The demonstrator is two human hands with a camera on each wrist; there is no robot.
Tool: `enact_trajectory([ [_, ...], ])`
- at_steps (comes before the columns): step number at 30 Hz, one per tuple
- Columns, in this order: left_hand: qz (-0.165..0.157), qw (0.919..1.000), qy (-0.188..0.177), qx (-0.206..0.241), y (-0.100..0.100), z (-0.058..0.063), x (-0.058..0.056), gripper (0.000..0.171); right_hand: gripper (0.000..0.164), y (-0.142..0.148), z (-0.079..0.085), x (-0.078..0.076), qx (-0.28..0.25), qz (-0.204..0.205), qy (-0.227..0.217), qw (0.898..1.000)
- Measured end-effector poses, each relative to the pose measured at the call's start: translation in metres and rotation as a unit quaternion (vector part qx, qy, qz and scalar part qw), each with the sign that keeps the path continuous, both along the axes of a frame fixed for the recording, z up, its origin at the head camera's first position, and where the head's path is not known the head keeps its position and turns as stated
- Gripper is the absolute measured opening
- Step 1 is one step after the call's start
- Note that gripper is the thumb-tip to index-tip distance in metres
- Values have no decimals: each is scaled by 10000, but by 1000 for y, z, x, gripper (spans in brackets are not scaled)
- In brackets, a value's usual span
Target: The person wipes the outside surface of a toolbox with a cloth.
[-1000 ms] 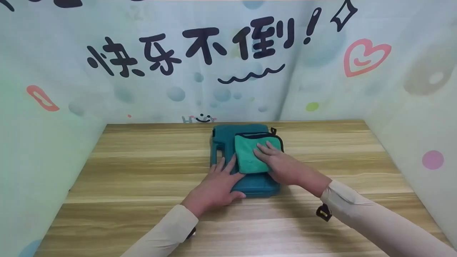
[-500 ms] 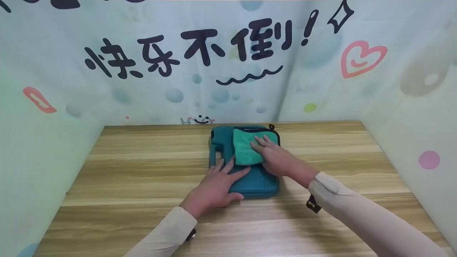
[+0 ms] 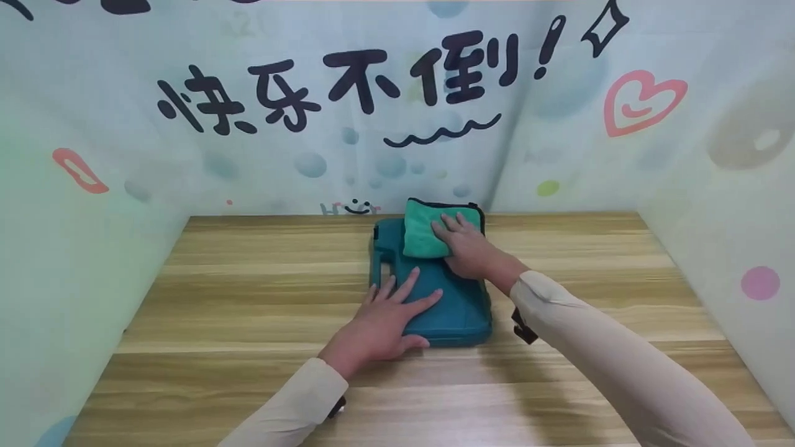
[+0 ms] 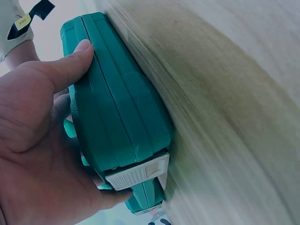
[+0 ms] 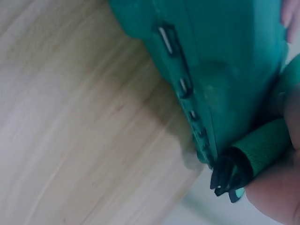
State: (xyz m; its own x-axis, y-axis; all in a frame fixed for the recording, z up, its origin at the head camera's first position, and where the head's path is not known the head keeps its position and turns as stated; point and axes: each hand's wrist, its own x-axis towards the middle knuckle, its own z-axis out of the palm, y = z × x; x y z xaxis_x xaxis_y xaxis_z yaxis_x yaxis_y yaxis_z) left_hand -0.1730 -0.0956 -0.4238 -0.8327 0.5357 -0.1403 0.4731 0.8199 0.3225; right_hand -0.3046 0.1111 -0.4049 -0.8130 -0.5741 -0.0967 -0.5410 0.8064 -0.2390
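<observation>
Starting leftmost, a pinkish-red outline [image 3: 81,171] marks the pale backdrop [image 3: 267,164], which stands beyond both hands and carries dark lettering [image 3: 360,81]. Nearer the person, a beige left sleeve [image 3: 298,400] leads up to the left hand [image 3: 382,323], with a small black fitting [image 3: 337,407] under its cuff. This hand is spread, not clenched: its fingers fan out over a teal case [image 3: 459,304], and its thumb lies across the seam on the case's near side wall. Just beyond the fingertips on the left is the case's handle [image 3: 376,267]; the left wrist view also shows a grey latch [image 4: 138,173] close below the fingers.

The case lies flat on the wood-grained desk [image 3: 248,310], between and beneath the hands. On its far part, ahead of the left hand, is a green cloth piece [image 3: 425,230] with black edging, reaching past the case's far edge. The right hand [image 3: 472,251] rests on it with fingers extended and slightly parted; its thumb is hard to make out. Right of that hand, the right sleeve [image 3: 608,341] has a black device [image 3: 525,327] beneath its cuff. Farther right are a pink heart [image 3: 646,102] and a pinkish-purple dot [image 3: 760,283].
</observation>
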Motion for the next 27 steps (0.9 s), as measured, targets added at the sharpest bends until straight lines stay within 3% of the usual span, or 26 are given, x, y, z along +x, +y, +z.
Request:
enact_trajectory([
  [15, -73, 9999, -141, 22, 0, -2, -1, 75, 70, -50, 7, -3, 625, -49, -803, 9948],
  [27, -88, 9999, -52, 40, -3, -3, -3, 75, 69, -70, 10, -6, 630, 266, -765, 9947],
])
